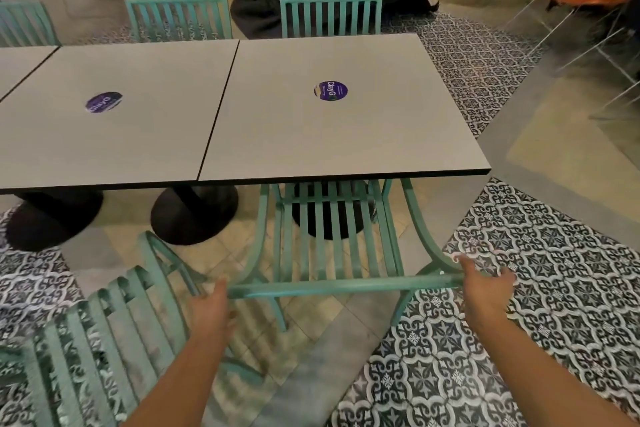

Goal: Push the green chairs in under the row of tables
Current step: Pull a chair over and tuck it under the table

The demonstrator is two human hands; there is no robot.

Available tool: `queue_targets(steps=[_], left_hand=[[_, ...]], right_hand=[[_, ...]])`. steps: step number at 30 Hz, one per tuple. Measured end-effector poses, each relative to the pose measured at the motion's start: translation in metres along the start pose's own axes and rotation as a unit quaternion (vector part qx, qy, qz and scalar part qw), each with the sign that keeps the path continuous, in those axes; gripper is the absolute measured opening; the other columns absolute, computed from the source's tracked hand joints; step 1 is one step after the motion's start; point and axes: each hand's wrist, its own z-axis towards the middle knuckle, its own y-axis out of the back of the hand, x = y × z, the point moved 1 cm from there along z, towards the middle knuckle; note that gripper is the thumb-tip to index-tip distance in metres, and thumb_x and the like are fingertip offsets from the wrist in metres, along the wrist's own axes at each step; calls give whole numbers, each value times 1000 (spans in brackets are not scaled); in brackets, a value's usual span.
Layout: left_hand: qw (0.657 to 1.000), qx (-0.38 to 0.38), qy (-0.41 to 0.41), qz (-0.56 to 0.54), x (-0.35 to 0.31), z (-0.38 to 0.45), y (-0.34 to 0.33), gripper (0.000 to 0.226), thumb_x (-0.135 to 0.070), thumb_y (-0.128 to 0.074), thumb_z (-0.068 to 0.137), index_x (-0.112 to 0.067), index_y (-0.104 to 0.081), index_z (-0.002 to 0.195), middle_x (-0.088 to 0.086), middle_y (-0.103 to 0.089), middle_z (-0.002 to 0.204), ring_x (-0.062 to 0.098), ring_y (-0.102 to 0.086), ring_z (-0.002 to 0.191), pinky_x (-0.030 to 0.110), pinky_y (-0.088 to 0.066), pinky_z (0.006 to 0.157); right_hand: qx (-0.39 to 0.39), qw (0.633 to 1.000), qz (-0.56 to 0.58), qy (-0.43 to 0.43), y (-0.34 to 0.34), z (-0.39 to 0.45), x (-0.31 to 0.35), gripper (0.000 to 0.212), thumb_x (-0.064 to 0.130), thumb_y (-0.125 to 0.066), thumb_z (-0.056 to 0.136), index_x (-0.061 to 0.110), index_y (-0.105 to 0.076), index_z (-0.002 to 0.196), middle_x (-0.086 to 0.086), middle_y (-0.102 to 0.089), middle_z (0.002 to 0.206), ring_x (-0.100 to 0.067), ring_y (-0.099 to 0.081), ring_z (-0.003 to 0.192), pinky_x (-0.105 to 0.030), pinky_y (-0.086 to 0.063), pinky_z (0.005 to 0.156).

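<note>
Gripping green chair (332, 239) top rail: left hand (211, 305), right hand (485, 291).

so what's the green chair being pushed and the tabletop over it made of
Green chair: probably painted metal, judging by thin slats, slim curved arms and an even matte teal coat. Tabletop: looks like pale grey laminate over board, smooth and matte with a dark edge band; the core is hidden.

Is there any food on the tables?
No, the tables hold only a round purple sticker each, and no food or dishes show on them.
</note>
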Motion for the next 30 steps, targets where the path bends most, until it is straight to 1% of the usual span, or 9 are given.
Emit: queue_targets(steps=[1,3,8,11,15,17,21,26,30], left_hand=[[993,53,66,-80,0,-1,-5,57,-38,-60,92,-8,-41,136,18,-49,129,38,-58,100,48,-52,78],[976,113,123,-138,-1,1,-14,42,-27,-56,96,-7,-43,131,19,-49,125,38,-58,96,49,-51,77],[982,104,109,-115,-4,3,-28,21,-15,-51,99,-6,-44,115,22,-48,118,37,-58,89,47,-49,77],[988,99,95,-69,-4,3,-25,26,-16,-53,98,-5,-45,119,22,-50,118,39,-58,99,47,-52,59],[991,98,84,-38,-5,4,-21,38,-19,-57,96,-3,-47,128,22,-52,124,40,-57,108,39,-53,38],[991,101,83,-31,-6,2,-20,40,-19,-57,96,-3,-47,131,21,-51,130,39,-56,114,41,-55,43],[990,112,79,-13,-8,-7,-20,38,-18,-55,97,-3,-48,131,19,-51,134,37,-52,122,47,-53,68],[991,117,68,-2,-10,-8,-20,40,-20,-53,98,-3,-47,133,17,-50,135,33,-50,122,51,-50,86],[991,123,55,11,-6,-5,-21,40,-24,-58,95,-5,-48,129,14,-52,129,32,-52,117,57,-50,90]], right_hand=[[48,989,93,-101,-4,1,-3,74,37,-71,79,15,-34,138,-17,-54,121,-28,-61,90,-40,-55,63],[110,957,197,-183,-11,6,-10,55,27,-69,83,12,-42,129,-16,-62,112,-27,-65,88,-37,-56,56],[82,956,215,-184,-9,9,-3,24,6,-60,89,0,-50,110,-21,-62,92,-30,-66,80,-34,-57,44],[86,963,178,-185,-9,7,3,11,6,-60,90,-2,-52,88,-23,-62,90,-31,-66,76,-35,-57,44],[72,967,161,-185,-11,7,4,14,7,-59,90,0,-49,84,-21,-60,89,-30,-64,75,-39,-59,53],[77,967,156,-184,-12,9,3,13,8,-59,91,-2,-51,87,-21,-60,92,-30,-65,77,-39,-59,56],[68,971,141,-181,-13,11,0,12,6,-60,89,-3,-52,89,-26,-60,108,-32,-65,83,-43,-58,74],[49,972,144,-181,-13,6,3,18,5,-60,89,-5,-54,104,-22,-60,104,-27,-63,78,-34,-57,45],[47,964,198,-174,-13,13,5,28,9,-60,90,-2,-54,115,-20,-63,106,-27,-63,83,-8,-41,35]])
